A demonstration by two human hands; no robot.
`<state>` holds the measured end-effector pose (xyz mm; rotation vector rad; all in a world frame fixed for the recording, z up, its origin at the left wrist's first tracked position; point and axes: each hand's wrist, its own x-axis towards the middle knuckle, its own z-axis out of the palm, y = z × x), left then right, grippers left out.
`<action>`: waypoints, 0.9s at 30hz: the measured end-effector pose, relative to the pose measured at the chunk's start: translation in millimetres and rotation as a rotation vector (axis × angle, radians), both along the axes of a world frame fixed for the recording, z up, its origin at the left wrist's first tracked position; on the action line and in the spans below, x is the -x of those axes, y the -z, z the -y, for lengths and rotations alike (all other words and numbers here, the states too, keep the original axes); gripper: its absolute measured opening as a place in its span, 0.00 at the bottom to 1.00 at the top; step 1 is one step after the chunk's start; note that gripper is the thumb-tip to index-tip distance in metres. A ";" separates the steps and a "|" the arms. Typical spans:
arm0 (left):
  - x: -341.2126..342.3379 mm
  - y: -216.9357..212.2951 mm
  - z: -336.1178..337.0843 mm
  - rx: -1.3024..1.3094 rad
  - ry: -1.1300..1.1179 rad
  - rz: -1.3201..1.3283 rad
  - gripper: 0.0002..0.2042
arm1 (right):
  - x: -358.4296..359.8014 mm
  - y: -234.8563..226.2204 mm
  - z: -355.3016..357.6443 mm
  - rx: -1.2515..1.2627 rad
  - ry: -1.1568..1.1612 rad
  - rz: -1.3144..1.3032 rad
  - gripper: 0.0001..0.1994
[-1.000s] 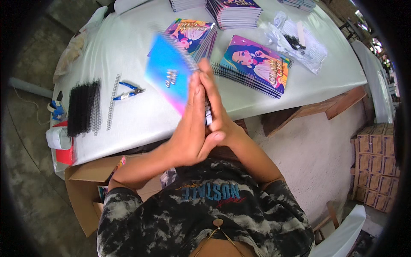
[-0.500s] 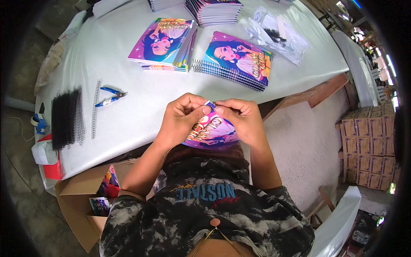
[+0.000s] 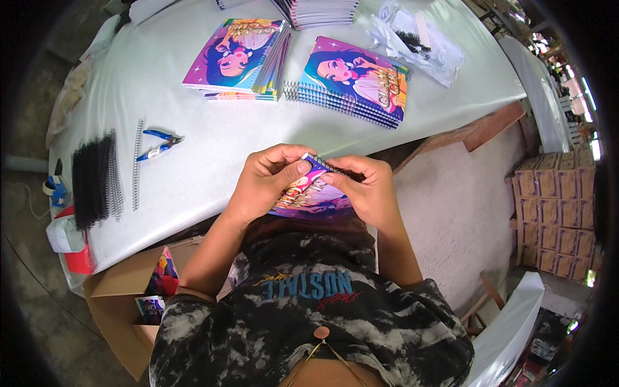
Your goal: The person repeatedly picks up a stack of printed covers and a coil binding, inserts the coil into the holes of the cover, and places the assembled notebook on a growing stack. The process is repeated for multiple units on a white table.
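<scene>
Held close to my body is a purple and pink notebook [image 3: 314,201] with an illustrated cover. A black spiral coil [image 3: 327,164] runs along its upper edge, through the holes at least near the corner. My left hand [image 3: 265,184] pinches the notebook's corner at the coil's end, thumb on the cover. My right hand [image 3: 369,186] is closed on the coil farther along that edge, its thumb tip beside the holes; the coil's other end is hidden by this hand.
On the white-covered table [image 3: 213,138] lie coil-bound notebooks [image 3: 354,80], another notebook stack [image 3: 238,58], blue-handled pliers [image 3: 159,143], a loose coil [image 3: 137,164] and a bundle of black coils [image 3: 97,180]. Below its edge is an open cardboard box [image 3: 122,287]. Stacked cartons [image 3: 554,219] stand right.
My right hand has moved slightly down and away from my left, so more of the coil and the notebook's edge shows between them. The whole view has shifted a little.
</scene>
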<state>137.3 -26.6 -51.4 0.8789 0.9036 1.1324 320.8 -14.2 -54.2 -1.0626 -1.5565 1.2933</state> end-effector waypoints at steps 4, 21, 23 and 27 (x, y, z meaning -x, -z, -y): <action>10.6 -0.5 -5.2 -0.054 0.157 -0.005 0.05 | 2.0 -8.0 5.2 0.044 0.006 0.010 0.09; -40.6 -48.9 -122.1 -0.595 -0.570 -0.394 0.14 | -74.9 -4.2 -83.1 -0.486 0.815 -0.334 0.26; -46.9 -20.6 -164.1 -0.542 -0.585 -0.716 0.17 | -73.1 47.8 -116.7 -0.338 0.756 -0.459 0.33; -26.8 62.9 -203.2 -0.641 -0.596 -1.294 0.17 | -33.5 84.7 -134.3 -0.363 0.875 -0.153 0.19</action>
